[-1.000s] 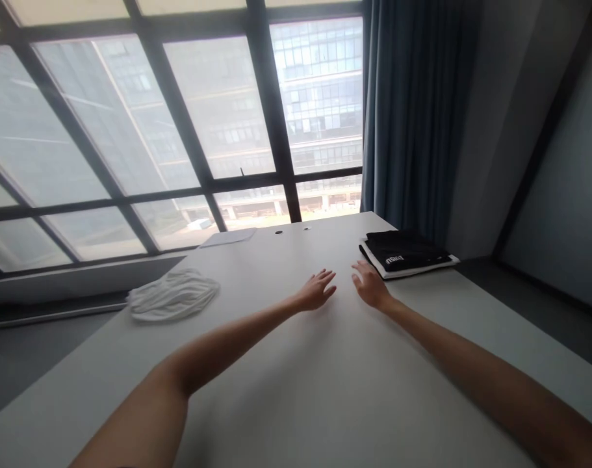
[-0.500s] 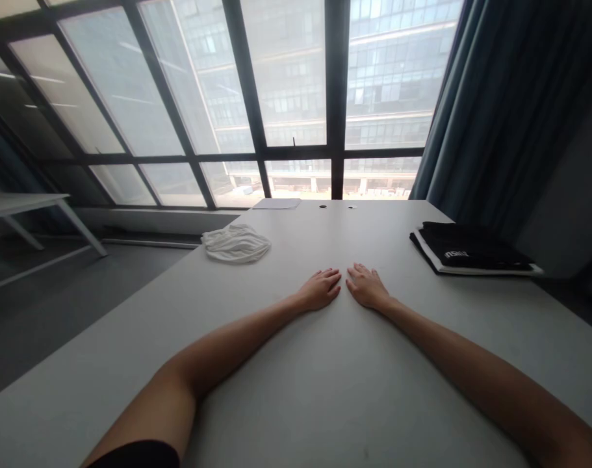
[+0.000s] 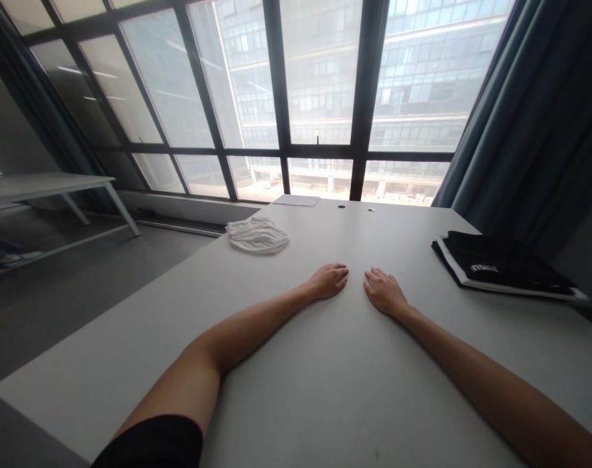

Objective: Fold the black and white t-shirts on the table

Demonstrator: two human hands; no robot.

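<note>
My left hand and right hand are lying palm-down, the tabletop hiding both palms; the bottom edge is cutting off my black sleeve, the lower right corner my right arm. Over right, the lettering is blurring past my reading, and the black cloth is covering most of a white layer. The white cloth is bunching, hiding its own shape. Leftward, the frame is slicing the second table; something beneath it is blurring beyond telling.
</note>
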